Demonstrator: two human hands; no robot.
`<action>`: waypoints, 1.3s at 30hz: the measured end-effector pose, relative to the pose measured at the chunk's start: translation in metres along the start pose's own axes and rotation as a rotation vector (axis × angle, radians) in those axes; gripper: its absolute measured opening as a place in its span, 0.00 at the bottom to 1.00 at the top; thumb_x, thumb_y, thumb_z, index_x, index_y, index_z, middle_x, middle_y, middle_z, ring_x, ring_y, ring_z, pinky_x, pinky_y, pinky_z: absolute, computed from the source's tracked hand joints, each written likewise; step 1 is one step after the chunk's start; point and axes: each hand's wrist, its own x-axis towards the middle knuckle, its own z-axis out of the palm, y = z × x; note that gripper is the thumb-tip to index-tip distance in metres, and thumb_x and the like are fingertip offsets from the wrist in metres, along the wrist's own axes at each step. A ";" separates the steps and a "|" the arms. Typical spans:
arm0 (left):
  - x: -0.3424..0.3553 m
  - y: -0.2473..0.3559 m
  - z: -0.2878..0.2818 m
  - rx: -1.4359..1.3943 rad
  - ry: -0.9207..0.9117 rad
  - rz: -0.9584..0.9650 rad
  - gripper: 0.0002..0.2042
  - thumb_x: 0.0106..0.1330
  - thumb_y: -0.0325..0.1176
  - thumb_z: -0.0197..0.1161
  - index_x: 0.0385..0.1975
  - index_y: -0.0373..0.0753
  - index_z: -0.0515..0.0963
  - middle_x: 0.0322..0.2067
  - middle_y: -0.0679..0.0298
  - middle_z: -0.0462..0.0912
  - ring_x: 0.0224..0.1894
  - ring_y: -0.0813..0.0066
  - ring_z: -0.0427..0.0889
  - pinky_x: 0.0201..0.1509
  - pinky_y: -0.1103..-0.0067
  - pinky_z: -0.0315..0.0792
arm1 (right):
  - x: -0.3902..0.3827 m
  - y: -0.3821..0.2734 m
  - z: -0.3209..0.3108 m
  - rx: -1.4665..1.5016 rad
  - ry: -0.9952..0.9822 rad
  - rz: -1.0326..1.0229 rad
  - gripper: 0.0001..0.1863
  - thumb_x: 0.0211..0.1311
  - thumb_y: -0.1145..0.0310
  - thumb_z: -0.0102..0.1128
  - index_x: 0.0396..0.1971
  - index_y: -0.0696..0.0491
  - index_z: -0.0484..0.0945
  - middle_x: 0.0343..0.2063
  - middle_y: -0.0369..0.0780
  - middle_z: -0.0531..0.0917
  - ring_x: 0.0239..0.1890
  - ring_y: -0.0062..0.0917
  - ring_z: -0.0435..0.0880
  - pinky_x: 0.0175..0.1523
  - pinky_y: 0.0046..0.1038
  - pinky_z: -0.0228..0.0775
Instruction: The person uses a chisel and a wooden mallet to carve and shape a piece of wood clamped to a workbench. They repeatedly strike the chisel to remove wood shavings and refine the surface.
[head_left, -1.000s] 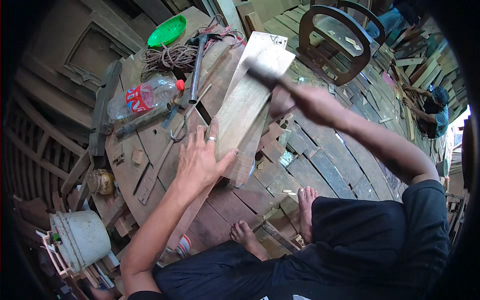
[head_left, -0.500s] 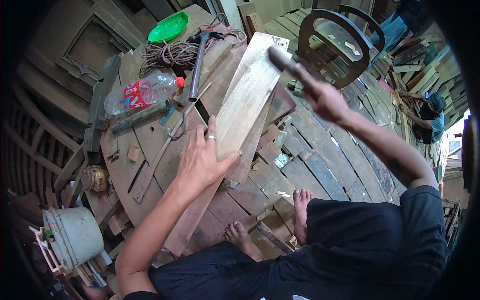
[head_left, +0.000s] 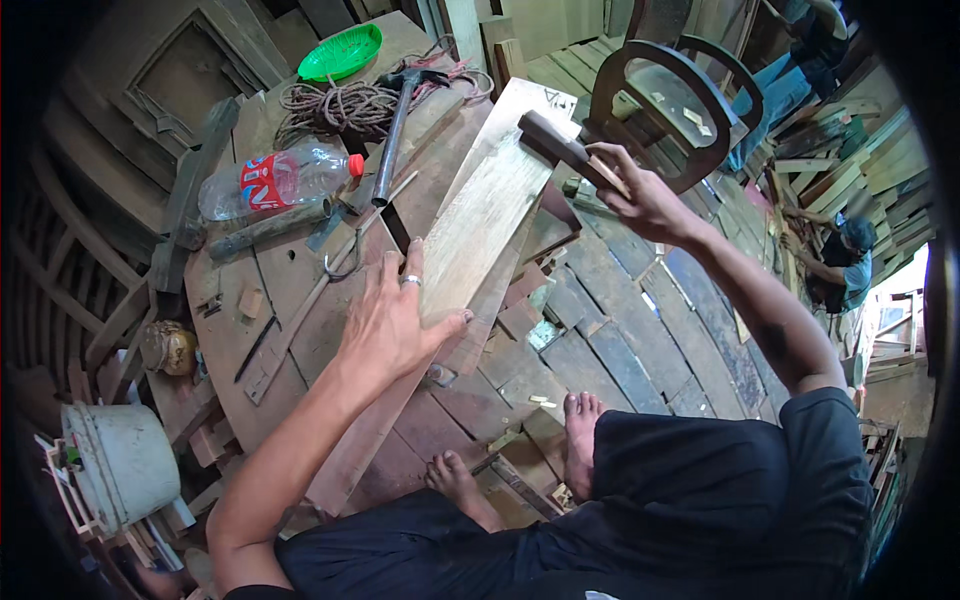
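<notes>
A pale wooden board [head_left: 481, 220] lies slanting over a second board beneath it at the worktable's right side. My left hand [head_left: 390, 315] grips its near end, fingers over the left side and thumb toward the right. My right hand [head_left: 645, 205] holds a dark elongated tool [head_left: 553, 141], head over the board's far end. Left of the boards lie a hammer [head_left: 396, 135] with a metal handle, a coil of rope [head_left: 325, 112], a clear plastic bottle [head_left: 235, 195] with a red cap, and a metal hook [head_left: 350, 262].
A green plastic dish [head_left: 340, 52] sits at the worktable's back. A dark curved wooden frame [head_left: 610, 85] stands behind my right hand. A person [head_left: 840, 265] crouches among planks at right; another [head_left: 805, 50] is farther back. A white bucket [head_left: 130, 465] is at lower left.
My right hand and the dark tool were blurred by motion earlier and now show sharper, slightly shifted over the board. My left hand stays on it. The view has shifted slightly.
</notes>
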 end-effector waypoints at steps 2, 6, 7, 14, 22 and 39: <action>-0.003 -0.002 0.002 0.025 0.020 -0.004 0.51 0.63 0.60 0.68 0.73 0.23 0.56 0.65 0.34 0.65 0.67 0.37 0.67 0.71 0.54 0.66 | 0.001 -0.006 0.003 -0.022 -0.001 0.091 0.27 0.72 0.65 0.58 0.66 0.49 0.61 0.44 0.57 0.84 0.49 0.54 0.84 0.55 0.46 0.73; -0.004 0.004 0.004 0.023 0.085 0.067 0.51 0.63 0.59 0.68 0.73 0.21 0.56 0.64 0.35 0.66 0.66 0.37 0.68 0.70 0.54 0.67 | 0.005 0.016 0.003 -0.138 0.145 -0.059 0.29 0.73 0.60 0.60 0.67 0.50 0.61 0.47 0.57 0.83 0.51 0.51 0.84 0.59 0.44 0.73; -0.006 0.009 0.003 0.028 0.079 0.084 0.51 0.64 0.60 0.67 0.73 0.21 0.56 0.63 0.35 0.65 0.66 0.38 0.67 0.71 0.56 0.66 | 0.005 0.013 0.002 -0.166 0.196 -0.082 0.30 0.72 0.58 0.60 0.68 0.51 0.61 0.47 0.56 0.83 0.52 0.50 0.84 0.60 0.44 0.74; -0.008 0.018 0.001 0.048 0.016 0.070 0.53 0.62 0.59 0.69 0.72 0.20 0.55 0.62 0.39 0.66 0.64 0.42 0.71 0.61 0.55 0.76 | 0.015 -0.004 0.000 0.059 -0.023 0.190 0.32 0.75 0.56 0.58 0.74 0.50 0.61 0.47 0.57 0.85 0.52 0.49 0.86 0.59 0.42 0.74; 0.001 0.015 -0.008 0.055 -0.103 0.038 0.58 0.57 0.69 0.69 0.75 0.26 0.53 0.66 0.34 0.64 0.62 0.34 0.75 0.59 0.52 0.77 | -0.004 -0.016 0.040 -0.132 -0.062 -0.198 0.41 0.68 0.66 0.66 0.77 0.51 0.56 0.56 0.55 0.80 0.57 0.51 0.82 0.60 0.46 0.76; 0.000 0.017 -0.007 0.114 -0.041 0.058 0.59 0.58 0.70 0.67 0.76 0.27 0.51 0.67 0.34 0.63 0.64 0.34 0.73 0.63 0.51 0.75 | -0.002 -0.026 0.039 -0.060 0.004 0.000 0.36 0.72 0.69 0.56 0.78 0.39 0.58 0.48 0.51 0.87 0.44 0.48 0.89 0.48 0.41 0.82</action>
